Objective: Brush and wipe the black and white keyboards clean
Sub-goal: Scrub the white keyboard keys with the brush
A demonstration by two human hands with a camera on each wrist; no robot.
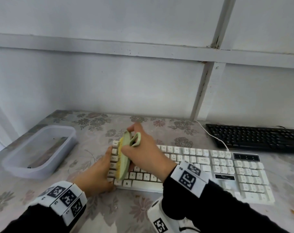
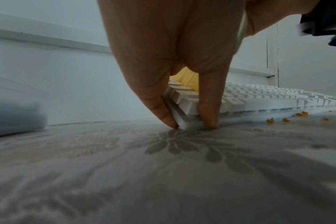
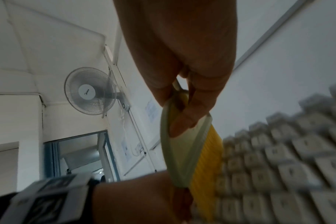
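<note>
A white keyboard (image 1: 210, 169) lies across the flowered table, with a black keyboard (image 1: 253, 137) behind it at the right. My right hand (image 1: 142, 148) grips a pale green brush (image 1: 124, 158) by its looped handle. Its yellow bristles (image 3: 207, 159) rest on the keys at the keyboard's left end. My left hand (image 1: 99, 174) holds the near left corner of the white keyboard (image 2: 259, 97), with the thumb on one side and a finger on the other. The bristles (image 2: 186, 77) show just behind those fingers.
A translucent plastic tub (image 1: 40, 148) with a dark thing inside stands at the left of the table. Orange crumbs (image 2: 286, 119) lie in front of the white keyboard. A white cable (image 1: 211, 135) runs back between the keyboards. The wall is close behind.
</note>
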